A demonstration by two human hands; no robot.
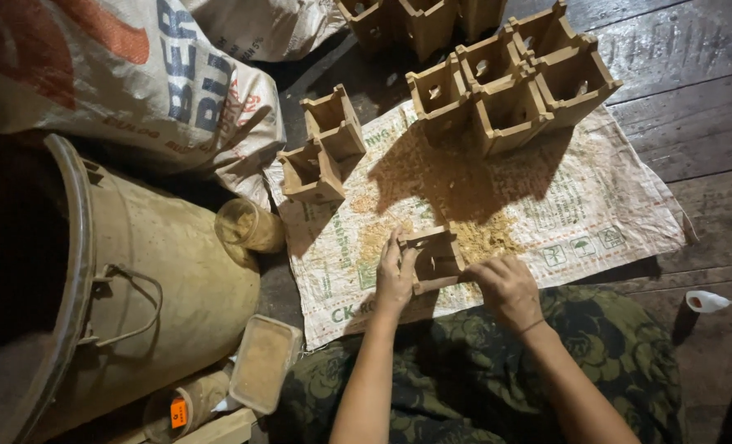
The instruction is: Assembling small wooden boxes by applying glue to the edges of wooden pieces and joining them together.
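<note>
A small square wooden box (434, 259), open at the top, rests on a spread woven sack sheet (596, 214) dusted with sawdust. My left hand (394, 278) grips the box's left side, fingers up along its wall. At the box's right lower corner, my right hand (507, 288) is curled with fingers closed against the wood. A pile of sawdust (481, 237) lies just beyond the box. My lap in dark green flowered cloth (604, 362) is below the hands.
Several similar empty wooden boxes (510, 86) stand clustered at the sheet's far edge, two more (323, 148) at its left. A large metal drum (144, 279), a jar (249, 226), a plastic tub of sawdust (263, 362) and filled sacks (136, 82) crowd the left. Dark plank floor (695, 123) at right.
</note>
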